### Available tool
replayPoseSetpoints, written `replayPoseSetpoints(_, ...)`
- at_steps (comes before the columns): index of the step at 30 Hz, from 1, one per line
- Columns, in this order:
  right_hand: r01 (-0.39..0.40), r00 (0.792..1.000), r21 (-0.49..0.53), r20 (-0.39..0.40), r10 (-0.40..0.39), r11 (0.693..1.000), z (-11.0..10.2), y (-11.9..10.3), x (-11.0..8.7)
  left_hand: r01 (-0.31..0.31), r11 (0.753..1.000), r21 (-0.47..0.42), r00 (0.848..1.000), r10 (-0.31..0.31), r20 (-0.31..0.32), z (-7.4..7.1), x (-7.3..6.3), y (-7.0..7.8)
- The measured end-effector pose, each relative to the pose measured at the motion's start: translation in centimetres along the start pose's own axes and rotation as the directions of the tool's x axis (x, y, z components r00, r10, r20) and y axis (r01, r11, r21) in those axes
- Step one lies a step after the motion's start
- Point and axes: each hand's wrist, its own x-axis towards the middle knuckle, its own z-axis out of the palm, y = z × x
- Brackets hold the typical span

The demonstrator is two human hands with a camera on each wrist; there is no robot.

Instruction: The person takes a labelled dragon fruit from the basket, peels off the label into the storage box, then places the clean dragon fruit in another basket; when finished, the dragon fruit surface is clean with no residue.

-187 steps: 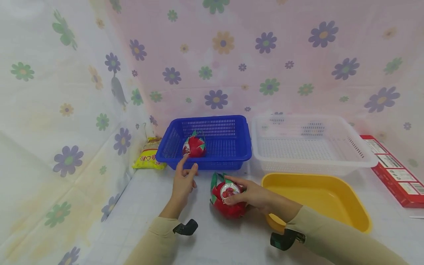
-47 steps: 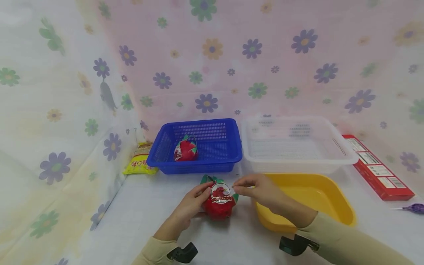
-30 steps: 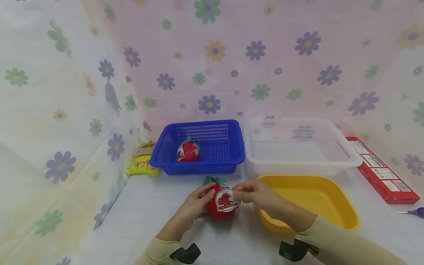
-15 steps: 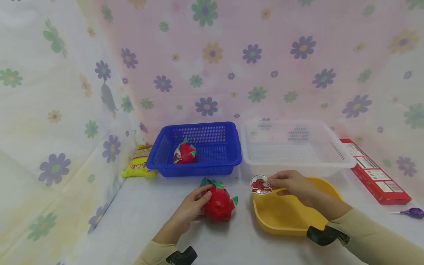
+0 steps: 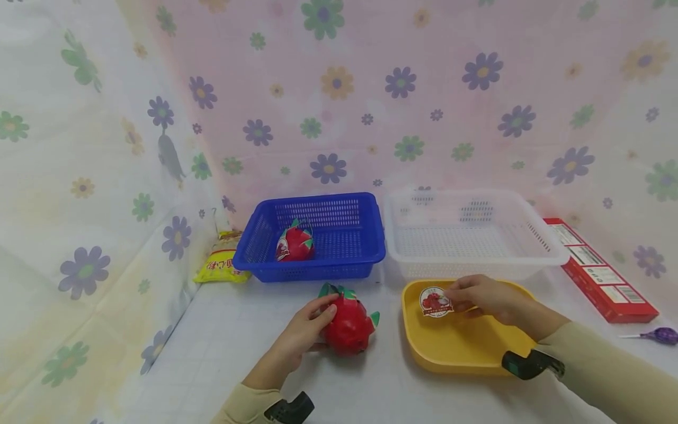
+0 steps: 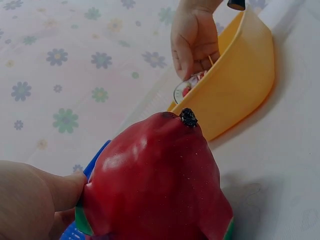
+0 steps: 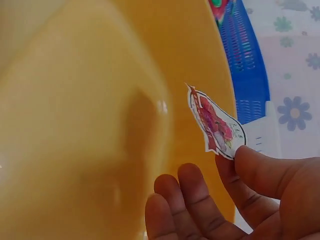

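My left hand (image 5: 298,334) grips a red dragon fruit (image 5: 349,327) with green scale tips, in front of the blue basket. No label shows on the side of it that faces the head camera. Over the yellow tray (image 5: 424,353), my right hand (image 5: 489,299) pinches a round sticker (image 5: 436,302) with a fruit picture between thumb and index finger. In the right wrist view the sticker (image 7: 215,124) hangs from the fingertips above the tray's inner wall, the other fingers loosely bent. A second dragon fruit (image 5: 298,244), bearing its own label, lies inside the blue basket (image 5: 318,272).
Beside the blue basket stands a white basket (image 5: 477,259). A yellow bag (image 5: 222,265) leans at the left wall. To the right lie a red box (image 5: 609,280) and a purple lollipop (image 5: 662,335).
The sticker came off the dragon fruit in the right hand, which carried it rightward over the yellow tray. The left hand, at first apart, came to hold the fruit and has stayed there.
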Motion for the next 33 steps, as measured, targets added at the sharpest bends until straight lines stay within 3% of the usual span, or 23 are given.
replayPoseSetpoints(9,-0.011,0.999,-0.001,0.038,0.011,1.0,0.6,0.2,0.9,0.009,1.0,-0.008,1.0,-0.009,-0.004,0.1,0.0,0.1)
replayPoseSetpoints(33,-0.048,0.999,-0.113,-0.009,0.048,0.992,1.8,-0.3,1.3,-0.011,1.0,-0.01,1.0,0.011,0.005,0.0,-0.1,0.0)
